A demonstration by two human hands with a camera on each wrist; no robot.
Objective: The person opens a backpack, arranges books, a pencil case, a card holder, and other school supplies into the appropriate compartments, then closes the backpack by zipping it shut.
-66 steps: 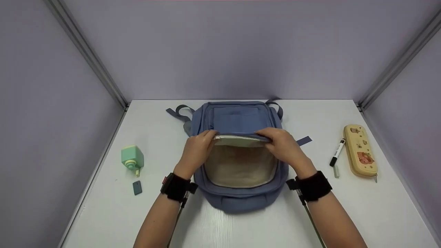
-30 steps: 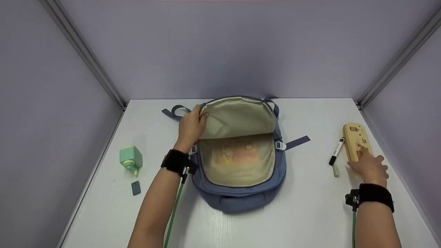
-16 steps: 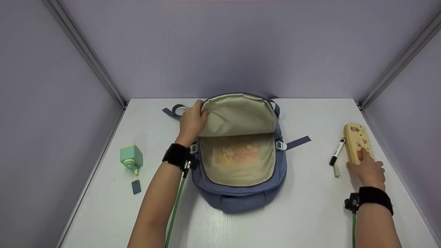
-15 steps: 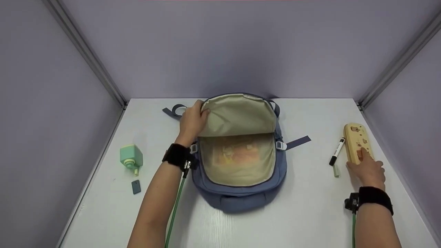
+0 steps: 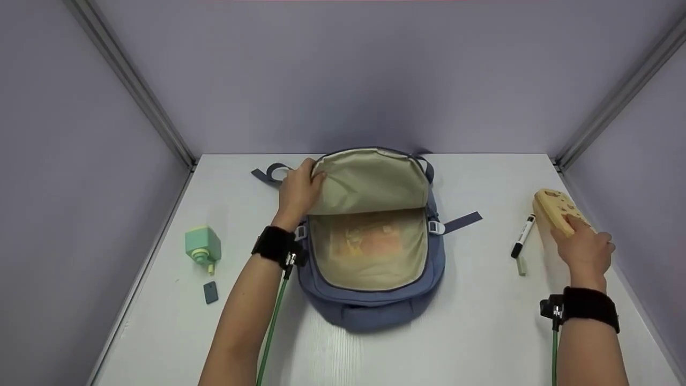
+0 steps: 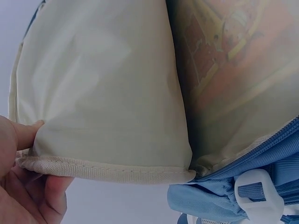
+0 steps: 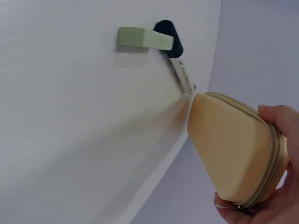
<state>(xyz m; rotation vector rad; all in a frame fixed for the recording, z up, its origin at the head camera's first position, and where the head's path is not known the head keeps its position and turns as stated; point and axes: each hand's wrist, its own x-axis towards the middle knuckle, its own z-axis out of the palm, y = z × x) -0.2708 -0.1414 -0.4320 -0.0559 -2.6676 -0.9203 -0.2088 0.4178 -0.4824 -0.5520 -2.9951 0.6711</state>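
A blue backpack (image 5: pixel 370 316) lies on the table with its main compartment unzipped. Its cream-lined flap (image 5: pixel 375 179) stands raised, and my left hand (image 5: pixel 299 192) pinches the flap's left edge. In the left wrist view, the thumb presses the lining (image 6: pixel 107 93) while the fingers curl beneath the edge binding. An orange picture shows on the bag's inner face. On the right, my right hand (image 5: pixel 584 249) grips a yellow zippered pencil case (image 5: pixel 560 206) by its near end. The right wrist view shows the case (image 7: pixel 229 144) tilted, its near end off the table, thumb and fingers on opposite sides.
A black-capped white marker (image 5: pixel 523 236) and a pale green block (image 5: pixel 521 265) lie left of the pencil case. At the table's left are a green box-shaped bottle (image 5: pixel 202 244) and a small dark rectangular piece (image 5: pixel 211 292). Bag straps (image 5: pixel 463 221) spread sideways. Walls border the table.
Both hands were at the flap's edge; the left folded it up and back. My right hand moved over to the pencil case, took hold of it and lifted its near end.
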